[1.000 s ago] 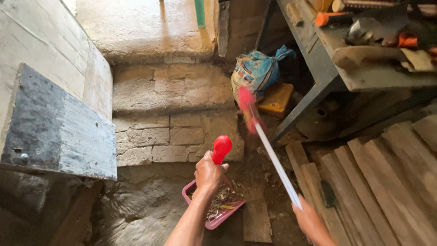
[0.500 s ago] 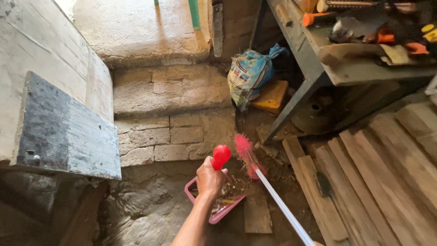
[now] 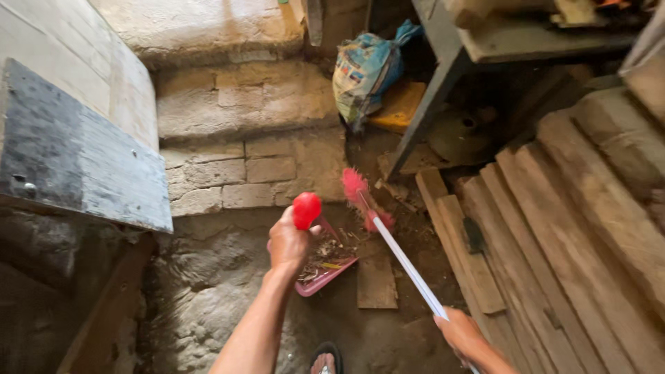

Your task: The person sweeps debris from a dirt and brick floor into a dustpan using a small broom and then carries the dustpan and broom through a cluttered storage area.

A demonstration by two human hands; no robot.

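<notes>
My left hand grips the red handle of a pink dustpan that rests on the dirt floor and holds scraps of debris. My right hand, at the lower right, holds the white stick of a broom. The broom's pink bristle head touches the floor just right of the dustpan, near the base of the stone steps.
Stone steps rise ahead. A dark slab juts in at left. Wooden planks are stacked on the right beside a metal table leg. A blue-and-white sack leans at the back. My sandalled foot shows below.
The broom head has swung down from near the sack to the floor beside the dustpan. The view has tilted lower, and my right hand has come into view.
</notes>
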